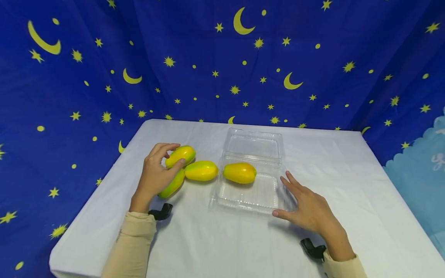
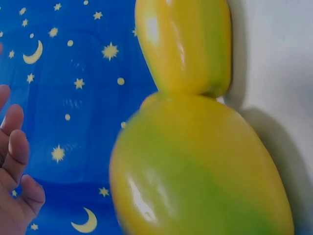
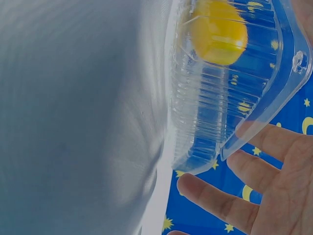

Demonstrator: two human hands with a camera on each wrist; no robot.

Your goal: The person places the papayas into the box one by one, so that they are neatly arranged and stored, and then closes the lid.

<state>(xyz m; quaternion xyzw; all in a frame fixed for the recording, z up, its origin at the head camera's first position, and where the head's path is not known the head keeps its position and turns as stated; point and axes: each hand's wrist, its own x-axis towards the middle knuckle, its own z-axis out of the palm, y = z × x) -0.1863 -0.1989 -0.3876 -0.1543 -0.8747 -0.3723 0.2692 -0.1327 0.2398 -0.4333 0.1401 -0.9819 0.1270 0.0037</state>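
Note:
My left hand [image 1: 154, 168] reaches over a yellow papaya [image 1: 185, 153], thumb in front and fingers behind it. In the left wrist view a gap shows between my fingers [image 2: 18, 147] and the fruit. A greener papaya [image 1: 174, 185] lies partly hidden beneath this hand, and a third papaya [image 1: 201, 171] sits just right of them. Another papaya [image 1: 240, 172] lies inside a clear plastic clamshell box [image 1: 250, 197], whose lid is folded back. My right hand [image 1: 307, 206], fingers spread, is at the box's right side; one fingertip shows through the clear rim.
A white cloth covers the table [image 1: 347, 166]. Behind it hangs a blue curtain [image 1: 194, 77] with yellow moons and stars. Black wrist-worn devices [image 1: 161, 212] stick out beside both wrists. Light blue fabric [image 1: 424, 177] hangs at the right.

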